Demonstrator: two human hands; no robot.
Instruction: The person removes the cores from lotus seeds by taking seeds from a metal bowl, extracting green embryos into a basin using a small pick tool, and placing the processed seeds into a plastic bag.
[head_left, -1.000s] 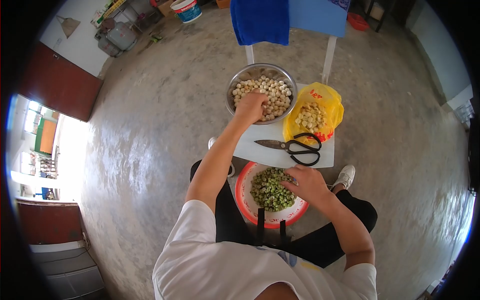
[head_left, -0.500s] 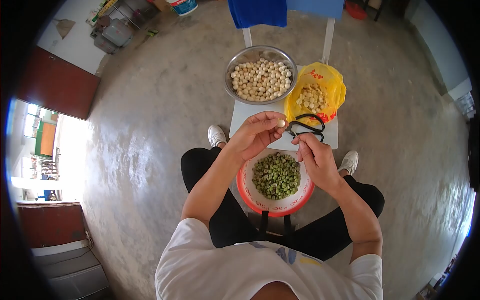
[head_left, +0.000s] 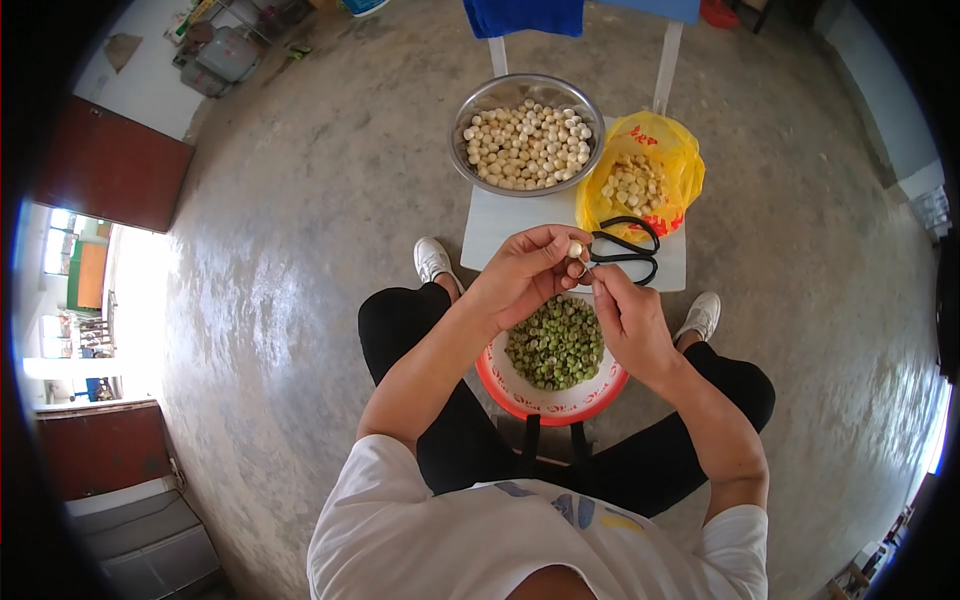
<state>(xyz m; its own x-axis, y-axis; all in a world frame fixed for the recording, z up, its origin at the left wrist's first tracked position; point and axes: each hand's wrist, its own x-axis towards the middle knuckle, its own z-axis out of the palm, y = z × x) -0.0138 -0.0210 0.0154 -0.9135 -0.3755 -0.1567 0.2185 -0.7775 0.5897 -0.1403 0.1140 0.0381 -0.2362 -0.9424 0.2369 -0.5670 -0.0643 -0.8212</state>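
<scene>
Between the fingertips of my left hand is a small round cream-coloured seed, like a lotus seed. Close beside it, my right hand pinches a small thin thing that I cannot make out. Both hands are over the far rim of a red-edged white basin, which holds small green pieces. Just past my fingertips, black-handled scissors lie on a white seat. A steel bowl full of similar pale seeds stands behind my hands. An open yellow plastic bag contains pale, flatter pieces.
The bowl, bag and scissors share the white chair seat. A blue cloth hangs over the chair back. My legs straddle the basin, with a white shoe on each side. Gas cylinders stand far left.
My hands have come closer together, the right fingertips now nearly meeting the seed. The view has tilted slightly, so the bowl and bag appear higher.
</scene>
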